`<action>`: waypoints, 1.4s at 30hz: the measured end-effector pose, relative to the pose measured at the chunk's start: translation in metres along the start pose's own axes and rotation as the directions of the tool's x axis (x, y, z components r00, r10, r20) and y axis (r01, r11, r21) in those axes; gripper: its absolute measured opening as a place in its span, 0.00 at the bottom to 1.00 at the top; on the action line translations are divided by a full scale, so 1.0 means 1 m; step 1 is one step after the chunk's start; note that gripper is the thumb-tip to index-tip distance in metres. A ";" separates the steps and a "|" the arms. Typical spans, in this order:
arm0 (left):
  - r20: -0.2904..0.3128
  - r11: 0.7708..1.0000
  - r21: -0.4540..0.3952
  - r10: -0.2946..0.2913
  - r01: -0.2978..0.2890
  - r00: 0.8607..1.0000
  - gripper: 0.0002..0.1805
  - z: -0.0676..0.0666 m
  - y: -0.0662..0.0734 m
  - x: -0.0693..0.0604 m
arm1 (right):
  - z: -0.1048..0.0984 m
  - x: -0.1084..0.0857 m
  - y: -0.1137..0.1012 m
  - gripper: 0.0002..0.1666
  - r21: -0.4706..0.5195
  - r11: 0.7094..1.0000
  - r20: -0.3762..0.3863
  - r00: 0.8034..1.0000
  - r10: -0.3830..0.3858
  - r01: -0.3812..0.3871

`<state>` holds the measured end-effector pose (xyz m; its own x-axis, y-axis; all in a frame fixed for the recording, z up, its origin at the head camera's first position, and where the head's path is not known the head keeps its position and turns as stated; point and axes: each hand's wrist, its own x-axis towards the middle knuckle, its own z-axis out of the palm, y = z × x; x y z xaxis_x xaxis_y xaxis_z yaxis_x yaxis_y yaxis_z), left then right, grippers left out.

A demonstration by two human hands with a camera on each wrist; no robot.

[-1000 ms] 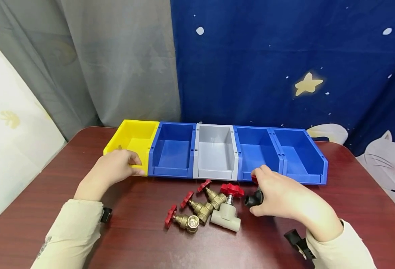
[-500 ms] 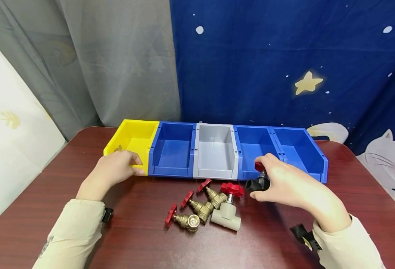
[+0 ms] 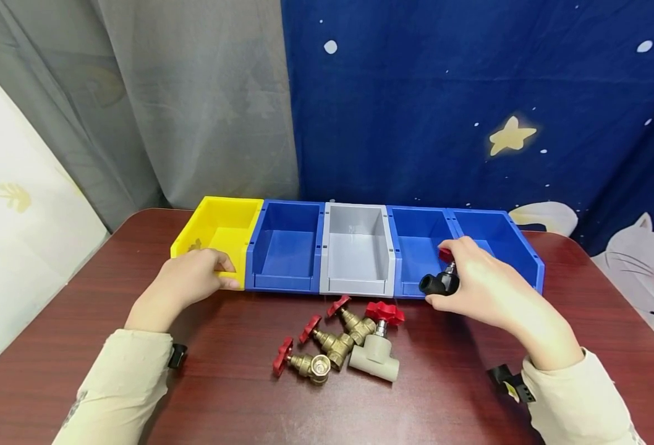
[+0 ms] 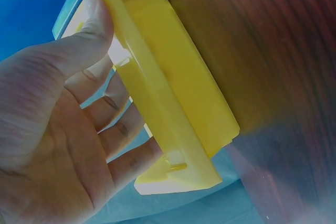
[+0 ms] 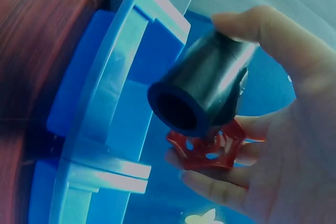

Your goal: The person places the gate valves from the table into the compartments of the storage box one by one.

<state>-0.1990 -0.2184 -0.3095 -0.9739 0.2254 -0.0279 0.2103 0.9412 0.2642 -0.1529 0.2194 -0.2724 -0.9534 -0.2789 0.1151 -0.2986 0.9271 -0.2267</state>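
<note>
Blk valve [image 5: 209,83] prob. across R grip [image 3: 484,283]

From the head view we look across a reddish-brown, wood-grained tabletop [image 3: 238,352] with rounded far corners and a glossy finish, on which a pale patch of light shines near the front edge of our view. Behind it we see a plain grey fabric curtain [image 3: 204,93] hanging in folds beside a deep-blue printed fabric curtain [image 3: 388,105] that carries white dots, a yellow star [image 3: 512,136] and a white cat [image 3: 644,266]. At far left we find a bright white surface [image 3: 4,278] with a pale-yellow plant-like print [image 3: 15,196].
</note>
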 end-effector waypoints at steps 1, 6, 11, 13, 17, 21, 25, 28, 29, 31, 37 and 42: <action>0.001 1.000 -0.001 -0.002 0.002 1.000 0.17 0.000 0.000 0.000 | 0.000 0.001 0.001 0.49 -0.006 1.000 -0.012 1.000 0.006 -0.006; 0.003 1.000 -0.001 -0.002 0.002 1.000 0.17 0.000 0.000 0.000 | 0.000 0.002 0.008 0.49 -0.021 0.999 -0.081 0.996 0.034 -0.036; 0.006 1.000 -0.006 0.004 -0.004 1.000 0.16 0.000 0.000 0.000 | -0.001 0.002 0.014 0.50 -0.023 0.997 -0.142 0.988 0.064 -0.068; 0.007 1.000 -0.008 0.004 -0.004 1.000 0.15 0.000 0.000 0.000 | -0.002 0.002 0.017 0.50 -0.022 0.996 -0.157 0.984 0.079 -0.083; 0.009 1.000 -0.010 0.004 -0.004 1.000 0.15 0.000 0.000 0.000 | -0.001 0.004 0.020 0.52 0.009 0.992 -0.167 0.978 0.128 -0.129; 0.013 1.000 -0.016 0.004 -0.004 1.000 0.15 -0.001 0.001 0.000 | 0.002 0.006 0.025 0.53 0.041 0.986 -0.186 0.968 0.169 -0.164; 0.017 1.000 -0.017 -0.003 0.003 1.000 0.15 0.000 0.001 0.000 | 0.005 0.007 0.031 0.51 0.030 0.982 -0.215 0.958 0.191 -0.189; 0.022 1.000 -0.015 -0.012 0.012 1.000 0.16 0.000 0.001 -0.001 | 0.006 0.007 0.035 0.50 0.010 0.980 -0.211 0.957 0.198 -0.201; 0.025 1.000 -0.016 -0.015 0.015 1.000 0.16 0.000 0.001 -0.001 | 0.006 0.007 0.037 0.50 0.003 0.979 -0.207 0.958 0.200 -0.203; 0.030 1.000 -0.017 -0.016 0.017 0.999 0.16 0.001 0.001 -0.001 | 0.006 0.007 0.040 0.50 -0.011 0.978 -0.195 0.959 0.203 -0.209; 0.028 1.000 -0.018 -0.001 0.002 1.000 0.16 0.001 0.001 -0.001 | 0.002 0.006 0.051 0.50 -0.028 0.971 -0.200 0.953 0.226 -0.236; 0.025 1.000 -0.018 0.001 0.000 1.000 0.16 0.001 0.001 0.000 | -0.001 0.005 0.062 0.50 -0.033 0.965 -0.224 0.943 0.247 -0.261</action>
<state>-0.1988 -0.2175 -0.3103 -0.9712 0.2323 -0.0520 0.2090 0.9366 0.2811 -0.1764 0.2760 -0.2849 -0.9627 0.0224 0.2695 -0.0379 0.9756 -0.2165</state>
